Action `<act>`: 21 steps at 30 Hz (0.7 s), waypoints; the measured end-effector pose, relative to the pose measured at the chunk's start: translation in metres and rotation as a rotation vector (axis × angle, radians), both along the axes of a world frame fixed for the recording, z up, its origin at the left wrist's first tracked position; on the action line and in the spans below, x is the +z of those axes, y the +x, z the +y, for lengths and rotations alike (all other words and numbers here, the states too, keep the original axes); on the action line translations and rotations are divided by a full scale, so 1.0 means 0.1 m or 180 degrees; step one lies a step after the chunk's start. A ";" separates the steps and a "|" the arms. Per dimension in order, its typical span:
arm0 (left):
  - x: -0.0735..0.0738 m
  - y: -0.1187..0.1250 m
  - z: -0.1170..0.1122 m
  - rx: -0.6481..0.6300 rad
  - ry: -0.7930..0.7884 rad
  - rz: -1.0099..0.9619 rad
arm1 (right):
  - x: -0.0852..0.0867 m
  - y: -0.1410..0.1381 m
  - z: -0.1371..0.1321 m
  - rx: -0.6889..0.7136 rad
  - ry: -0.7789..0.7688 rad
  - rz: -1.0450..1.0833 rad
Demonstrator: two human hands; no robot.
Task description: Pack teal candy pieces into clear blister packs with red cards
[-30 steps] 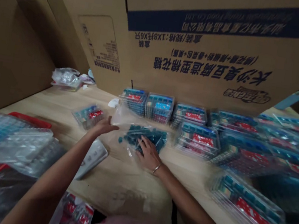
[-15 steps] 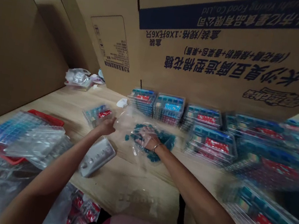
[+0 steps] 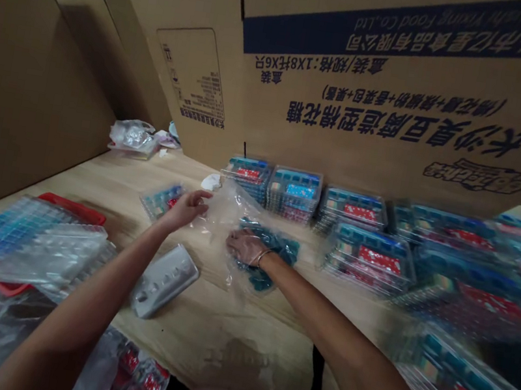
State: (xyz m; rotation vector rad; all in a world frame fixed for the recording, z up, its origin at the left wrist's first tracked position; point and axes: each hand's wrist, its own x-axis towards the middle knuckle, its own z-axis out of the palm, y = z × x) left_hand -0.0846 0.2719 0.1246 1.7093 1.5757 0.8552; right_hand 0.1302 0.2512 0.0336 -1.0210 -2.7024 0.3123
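Observation:
A clear plastic bag [image 3: 226, 206] of dark teal pieces [image 3: 282, 248] lies on the table in front of me. My left hand [image 3: 189, 209] is at the bag's left edge, its fingers closed on the film and lifting it. Inside the bag, my right hand [image 3: 246, 246] rests on the left part of the teal pieces. Its fingers are drawn together and bent down; what is in them is hidden. Just behind my left hand sits a filled clear tray [image 3: 155, 201] with a red packet. Below it lies a whitish moulded tray [image 3: 165, 282] with round hollows.
Stacks of filled clear trays [image 3: 371, 259] line the back and right of the table. To the left, a red basket [image 3: 13, 289] holds blue and clear trays. Plastic film and red packets [image 3: 141, 367] are at the lower left. A large cardboard box [image 3: 349, 136] stands behind.
My left hand has raised the bag's edge slightly. My right hand has shifted a little left and down in the bag, and its spread fingers have drawn together.

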 end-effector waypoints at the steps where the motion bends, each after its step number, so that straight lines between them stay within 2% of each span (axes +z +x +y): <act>1: 0.01 -0.01 0.00 0.0044 0.0049 0.0146 | 0.01 -0.02 0.01 0.0031 -0.0021 -0.0075; 5: 0.09 0.00 -0.09 0.0356 0.0405 0.0731 | 0.01 0.05 0.11 -0.0371 -0.0041 -0.0151; 7: 0.10 0.12 -0.23 0.0422 0.0861 0.1212 | -0.02 0.11 0.19 -0.0660 -0.0096 -0.0161; 8: 0.07 0.20 -0.32 0.0297 0.1116 0.1522 | -0.03 0.14 0.23 -0.0749 -0.0139 -0.0177; 10: -0.05 0.40 -0.50 -0.0263 0.1511 0.2164 | -0.04 0.16 0.28 -0.0766 -0.0223 -0.0216; 12: -0.26 0.56 -0.61 -0.0815 0.1559 0.2506 | -0.01 0.16 0.28 -0.0668 -0.0247 -0.0223; 14: -0.51 0.64 -0.60 -0.0782 0.1509 0.2627 | 0.05 0.18 0.20 -0.0598 -0.0198 -0.0195; 16: -0.71 0.63 -0.47 -0.0588 0.1515 0.2600 | 0.11 0.22 0.09 -0.0594 -0.0082 -0.0160; 18: -0.84 0.59 -0.30 -0.0523 0.1568 0.2521 | 0.10 0.27 -0.02 -0.0633 0.0049 -0.0113; 21: -0.94 0.59 -0.14 -0.0449 0.1562 0.2487 | -0.04 0.29 -0.03 -0.0780 0.0074 0.0203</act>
